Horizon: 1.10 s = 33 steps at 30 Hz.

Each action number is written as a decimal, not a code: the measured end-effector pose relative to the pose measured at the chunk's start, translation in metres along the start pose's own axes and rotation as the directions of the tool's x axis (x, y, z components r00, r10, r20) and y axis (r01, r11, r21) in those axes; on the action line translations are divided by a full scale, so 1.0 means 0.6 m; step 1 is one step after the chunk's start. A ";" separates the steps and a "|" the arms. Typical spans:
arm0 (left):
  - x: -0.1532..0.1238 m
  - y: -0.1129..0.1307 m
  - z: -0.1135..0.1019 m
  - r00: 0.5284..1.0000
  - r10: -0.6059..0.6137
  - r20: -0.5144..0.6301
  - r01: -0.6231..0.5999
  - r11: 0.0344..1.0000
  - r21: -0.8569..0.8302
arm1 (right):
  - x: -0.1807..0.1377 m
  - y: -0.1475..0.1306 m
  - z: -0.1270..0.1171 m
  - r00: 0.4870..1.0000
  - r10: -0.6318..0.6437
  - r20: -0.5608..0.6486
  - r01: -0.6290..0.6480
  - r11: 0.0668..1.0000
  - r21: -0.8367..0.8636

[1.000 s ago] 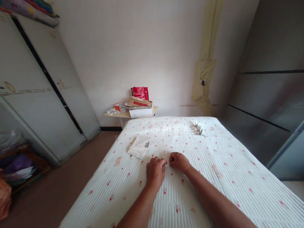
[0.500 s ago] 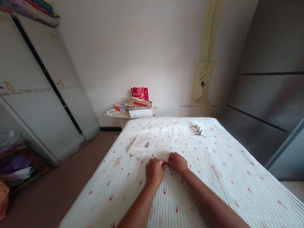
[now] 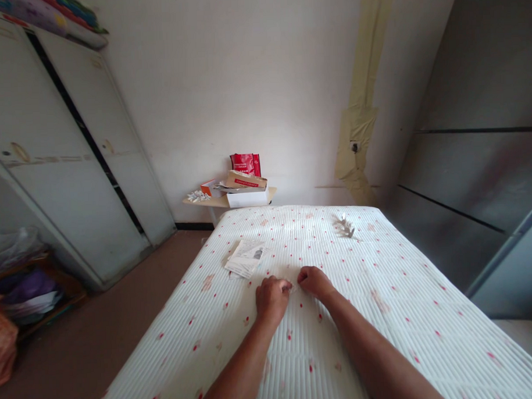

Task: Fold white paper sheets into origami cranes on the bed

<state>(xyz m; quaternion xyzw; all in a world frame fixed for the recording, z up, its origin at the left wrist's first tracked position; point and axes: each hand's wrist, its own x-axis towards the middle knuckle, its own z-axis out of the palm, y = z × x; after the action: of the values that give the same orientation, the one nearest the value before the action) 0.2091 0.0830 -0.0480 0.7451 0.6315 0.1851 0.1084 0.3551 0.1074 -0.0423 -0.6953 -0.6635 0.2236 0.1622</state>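
My left hand (image 3: 272,299) is closed in a pinch over the middle of the bed (image 3: 306,361). A small pale piece, perhaps paper, shows at its fingertips, too small to make out well. Just to the right, my right hand (image 3: 315,282) has its fingers curled together; what they hold, if anything, is hidden. A narrow gap separates the two hands. Beyond my left hand lies a stack of printed paper sheets (image 3: 245,258). Farther off on the right, a small whitish, spiky cluster (image 3: 347,227) rests on the bedcover.
Behind the bed's far edge, a small table (image 3: 200,202) bears a white box (image 3: 248,199), a red bag (image 3: 246,164) and more whitish pieces (image 3: 198,195). Cabinets (image 3: 73,171) stand at the left, with a grey wardrobe (image 3: 474,175) at the right.
My right hand has drawn slightly away to the right, widening the gap between the hands. The left hand stays nearly in place, and a pale bit now shows at its fingertips.
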 end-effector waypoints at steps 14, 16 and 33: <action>0.005 0.005 -0.008 0.997 -0.054 0.049 0.055 0.998 -0.022 | -0.010 -0.010 0.006 0.998 0.004 -0.069 -0.004 1.000 -0.008; 0.004 0.002 -0.006 0.998 -0.043 0.038 0.044 0.999 -0.032 | -0.010 -0.005 0.003 0.997 -0.015 -0.073 0.016 1.000 0.008; 0.004 -0.013 0.005 0.998 -0.066 -0.004 0.066 0.995 -0.079 | -0.016 -0.020 0.003 0.965 -0.261 -0.001 0.261 0.965 -0.004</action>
<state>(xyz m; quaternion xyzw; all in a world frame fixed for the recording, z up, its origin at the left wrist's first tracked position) 0.2038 0.0870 -0.0535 0.7182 0.6484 0.2088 0.1419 0.3441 0.0986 -0.0366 -0.6024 -0.7496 0.1985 0.1890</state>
